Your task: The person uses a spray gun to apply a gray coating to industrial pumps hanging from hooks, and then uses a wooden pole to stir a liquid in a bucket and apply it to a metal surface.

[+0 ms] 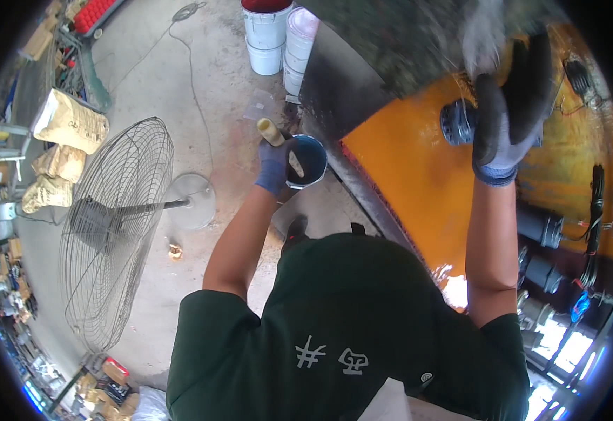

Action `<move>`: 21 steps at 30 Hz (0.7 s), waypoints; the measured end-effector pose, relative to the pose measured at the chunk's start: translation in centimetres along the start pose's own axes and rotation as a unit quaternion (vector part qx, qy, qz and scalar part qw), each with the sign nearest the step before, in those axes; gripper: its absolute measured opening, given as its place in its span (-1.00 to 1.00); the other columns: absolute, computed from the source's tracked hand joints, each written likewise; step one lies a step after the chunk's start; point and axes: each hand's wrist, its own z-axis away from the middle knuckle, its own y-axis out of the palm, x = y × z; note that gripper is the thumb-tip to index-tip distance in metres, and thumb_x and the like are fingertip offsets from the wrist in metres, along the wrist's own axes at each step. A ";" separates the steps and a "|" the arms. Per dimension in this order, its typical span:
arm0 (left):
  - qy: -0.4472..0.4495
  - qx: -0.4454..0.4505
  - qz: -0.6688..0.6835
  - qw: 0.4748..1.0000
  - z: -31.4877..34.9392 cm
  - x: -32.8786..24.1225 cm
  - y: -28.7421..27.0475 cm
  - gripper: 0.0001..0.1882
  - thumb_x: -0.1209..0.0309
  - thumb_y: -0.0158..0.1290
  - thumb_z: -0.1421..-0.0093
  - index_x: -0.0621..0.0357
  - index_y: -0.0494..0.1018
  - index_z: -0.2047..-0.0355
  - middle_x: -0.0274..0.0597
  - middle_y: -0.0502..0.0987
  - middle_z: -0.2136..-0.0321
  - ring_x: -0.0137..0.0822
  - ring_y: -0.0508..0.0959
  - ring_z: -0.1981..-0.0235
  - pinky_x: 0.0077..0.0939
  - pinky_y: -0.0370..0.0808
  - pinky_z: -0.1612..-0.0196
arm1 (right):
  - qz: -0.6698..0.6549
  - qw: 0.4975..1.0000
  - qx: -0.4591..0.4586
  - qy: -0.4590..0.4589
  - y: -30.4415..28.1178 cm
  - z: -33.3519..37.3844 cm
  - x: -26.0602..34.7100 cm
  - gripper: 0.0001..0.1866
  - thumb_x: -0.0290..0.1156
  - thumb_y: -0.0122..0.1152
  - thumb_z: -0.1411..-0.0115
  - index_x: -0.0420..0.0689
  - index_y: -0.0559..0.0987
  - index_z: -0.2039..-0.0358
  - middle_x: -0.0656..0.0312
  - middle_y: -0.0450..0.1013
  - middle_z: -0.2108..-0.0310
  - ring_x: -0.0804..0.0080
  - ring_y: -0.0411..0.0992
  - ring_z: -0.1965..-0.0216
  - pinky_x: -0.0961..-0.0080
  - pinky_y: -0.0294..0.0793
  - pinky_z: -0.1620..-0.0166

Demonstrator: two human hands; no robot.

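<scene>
My left hand [274, 160], in a grey-blue glove, is closed round a pale, rounded handle [270, 131] at the bucket's left rim. A pale, narrow piece [296, 165] shows beside the fingers, over the dark inside of a blue bucket [320, 177]; whether it belongs to the handle I cannot tell. Higher up on the right, my gloved right hand [506, 130] is raised, thumb and fingers stretched and apart. Close to its thumb tip hangs a whitish, blurred wisp [482, 42] against a dark green, smeared surface [391, 42]. Beneath lies an orange-yellow panel [405, 168].
A large wire-cage fan [120, 224] stands left on a round base [193, 201]. White pails [264, 42] stand at the back. Paper sacks [71, 123] line the left side. A cable [193, 77] crosses the floor. Black cylindrical fittings [459, 121] protrude near the right hand.
</scene>
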 end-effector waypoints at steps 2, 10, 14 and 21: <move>0.014 -0.085 0.090 0.992 0.6 -2.0 1.3 -0.76 0.60 0.32 0.08 0.20 0.55 0.37 -0.25 0.59 0.42 -0.30 0.56 0.38 -0.37 0.52 0.24 | -0.009 0.996 0.066 0.055 -3.8 4.2 0.4 -0.32 -0.46 0.26 -0.20 -0.26 0.30 -0.32 -0.06 0.30 -0.31 0.08 0.27 -0.34 0.20 0.22 -0.35; -0.019 -0.243 0.259 0.935 1.5 -13.0 -6.3 -0.75 0.41 0.20 -0.14 0.24 0.49 0.19 -0.14 0.52 0.18 -0.22 0.50 0.13 -0.36 0.44 0.06 | -0.014 0.816 0.128 0.564 -19.9 42.6 2.3 -0.57 -0.45 0.26 -0.25 -0.25 0.51 -0.13 0.02 0.51 -0.10 0.23 0.46 -0.15 0.37 0.39 -0.21; 0.216 -0.171 0.097 0.956 13.2 -13.3 -5.3 -0.93 0.57 0.14 -0.13 0.24 0.51 0.34 -0.24 0.48 0.37 -0.37 0.48 0.30 -0.40 0.43 0.15 | -0.017 0.659 0.032 0.751 -29.3 64.0 10.2 -0.70 -0.36 0.26 -0.28 -0.24 0.61 0.04 0.20 0.58 0.18 0.40 0.51 0.12 0.45 0.50 0.00; 0.152 0.121 -0.094 0.976 30.2 -6.5 -3.3 -0.67 0.66 0.00 -0.21 0.24 0.49 0.01 -0.05 0.49 -0.06 -0.09 0.43 -0.18 -0.23 0.29 -0.31 | -0.033 0.460 0.004 0.887 -36.1 80.1 16.8 -0.77 -0.36 0.31 -0.23 -0.18 0.64 0.13 0.30 0.55 0.33 0.48 0.48 0.35 0.49 0.51 0.24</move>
